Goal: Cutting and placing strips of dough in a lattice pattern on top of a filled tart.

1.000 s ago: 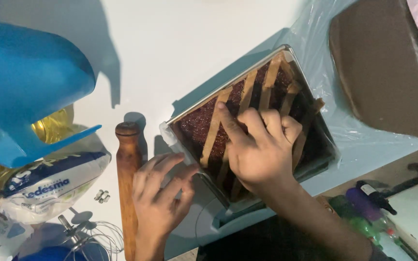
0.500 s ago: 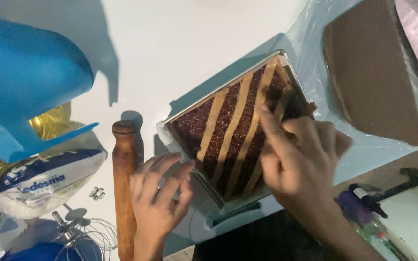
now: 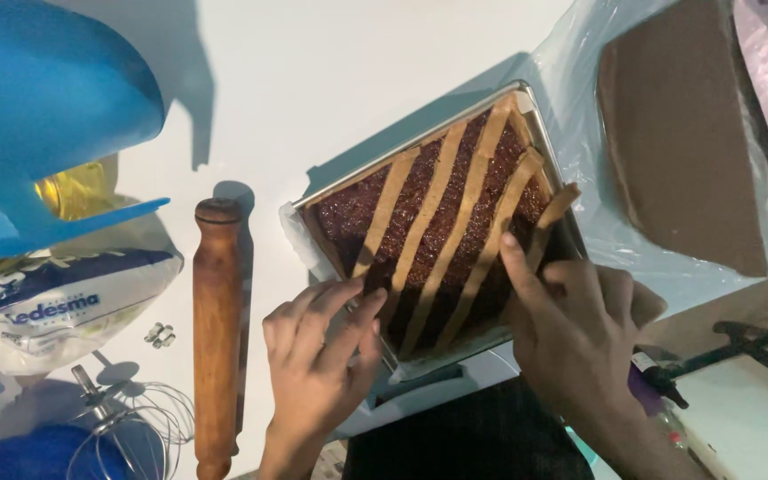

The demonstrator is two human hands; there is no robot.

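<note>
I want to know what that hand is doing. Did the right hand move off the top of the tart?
Yes. The right hand slid off the middle of the baking pan toward its right corner, where it now touches the last dough strip.

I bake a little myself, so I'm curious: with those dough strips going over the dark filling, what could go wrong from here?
The last dough strip sticks out past the baking pan rim while the right hand presses it; it looks thin and might tear. The left hand rests at the pan's near corner, close to the filling, so fingers could smear it. The rolling pin lies loose beside that hand and could roll if nudged.
</note>
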